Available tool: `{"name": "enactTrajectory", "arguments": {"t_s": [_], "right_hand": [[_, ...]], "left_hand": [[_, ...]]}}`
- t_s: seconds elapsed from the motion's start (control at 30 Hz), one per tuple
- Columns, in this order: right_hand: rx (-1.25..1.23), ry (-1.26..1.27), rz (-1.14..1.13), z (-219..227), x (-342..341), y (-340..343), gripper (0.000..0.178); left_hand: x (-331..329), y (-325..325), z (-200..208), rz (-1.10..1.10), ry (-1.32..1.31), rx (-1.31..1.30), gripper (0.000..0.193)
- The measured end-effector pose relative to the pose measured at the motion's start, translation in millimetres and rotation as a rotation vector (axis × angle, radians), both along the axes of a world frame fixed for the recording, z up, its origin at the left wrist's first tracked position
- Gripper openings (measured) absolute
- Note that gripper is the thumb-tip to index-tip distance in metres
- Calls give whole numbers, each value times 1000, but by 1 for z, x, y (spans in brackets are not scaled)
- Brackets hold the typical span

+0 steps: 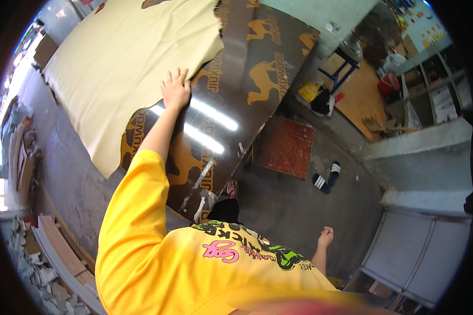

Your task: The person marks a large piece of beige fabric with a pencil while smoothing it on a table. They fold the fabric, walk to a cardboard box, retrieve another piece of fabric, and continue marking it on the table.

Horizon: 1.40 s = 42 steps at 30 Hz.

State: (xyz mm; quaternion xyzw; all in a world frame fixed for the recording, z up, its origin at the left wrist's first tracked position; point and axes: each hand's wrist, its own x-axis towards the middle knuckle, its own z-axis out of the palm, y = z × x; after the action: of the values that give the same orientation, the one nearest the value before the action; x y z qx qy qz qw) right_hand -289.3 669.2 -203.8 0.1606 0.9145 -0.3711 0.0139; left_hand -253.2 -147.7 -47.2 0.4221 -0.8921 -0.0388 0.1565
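Note:
A large pale cream sheet of leather [126, 58] with an irregular edge lies over a dark brown printed board tabletop [231, 68]. My left hand [176, 92] rests flat near the leather's right-hand edge, fingers spread, holding nothing. Part of the sheet hangs past the table's left side, and its far end is cut off by the frame. Away from the table, my right hand [326, 237] hangs low at my right side. Its fingers look loosely curled, with nothing visible in them.
A reddish-brown low wooden board [286, 147] stands right of the table, near a pair of striped slippers [328, 177]. Further right are a blue-legged stool [342, 68], a red bucket [388, 84] and shelving [436, 86]. Scraps [42, 273] pile up at lower left.

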Motion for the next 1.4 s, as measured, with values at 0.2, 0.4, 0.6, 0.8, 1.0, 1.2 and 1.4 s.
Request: {"name": "enactTrajectory", "arguments": {"t_s": [0.2, 0.4, 0.6, 0.8, 1.0, 1.2, 1.4], "right_hand": [[-192, 105, 371, 61, -128, -196, 35], [-241, 598, 879, 178, -236, -394, 38], [-329, 620, 1404, 228, -258, -594, 40], [-188, 901, 1817, 211, -265, -741, 57], [-199, 1148, 2092, 201, -316, -833, 41], [-312, 557, 2254, 196, -333, -847, 23], [-254, 692, 2231, 208, -379, -815, 22]], "left_hand": [[3, 7, 6, 9, 95, 42, 52], [5, 12, 13, 32, 122, 68, 54], [4, 15, 19, 60, 117, 93, 58], [4, 19, 28, 76, 149, 159, 57], [-1, 19, 26, 193, 141, 171, 48], [-30, 30, 41, 469, 182, 271, 36], [-79, 66, 58, 456, 156, 200, 38]]}}
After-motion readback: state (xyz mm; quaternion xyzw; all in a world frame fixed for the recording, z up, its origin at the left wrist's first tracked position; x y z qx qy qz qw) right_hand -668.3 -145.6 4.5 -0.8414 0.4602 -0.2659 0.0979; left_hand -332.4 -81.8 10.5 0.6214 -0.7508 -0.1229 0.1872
